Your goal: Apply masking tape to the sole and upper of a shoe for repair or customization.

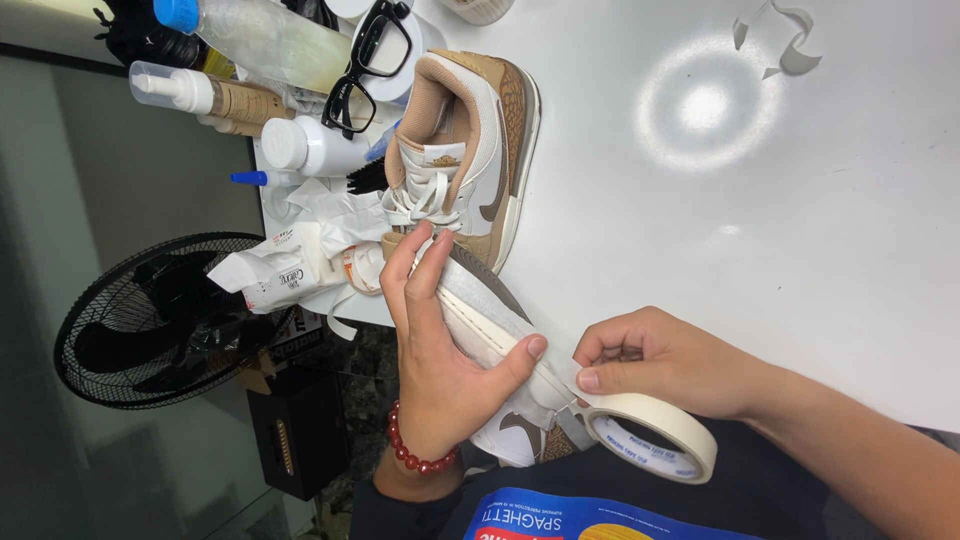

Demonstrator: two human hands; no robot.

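The held shoe [500, 350] is the landmark here, lying across the near edge of the table [760, 230]. Nearest of all, just right of its heel end, sits the tape roll [655, 435], gripped by the right hand [665, 365], thumb and forefinger pinched on the strip where it leaves the roll. The left hand [435, 350] wraps the shoe itself, fingers spread along the upper, thumb pressing the tape down flat against the sole edge. A good half of that edge already wears pale tape.

Judging from this, doing it well means keeping the strip taut between roll and thumb, so it lands without wrinkles, and sliding the thumb along behind the roll to seal the edge. The line should follow the seam between sole and upper; a drift upward would cover the leather.

Just beyond the held shoe stands its mate [465, 150], tan and white, laces loose, untaped. Left of that, farther off, bottles [290, 145], black glasses [365, 65] and crumpled wipes [285, 265] crowd the table's edge. A black fan [160, 320] sits off the table, left of the shoe.
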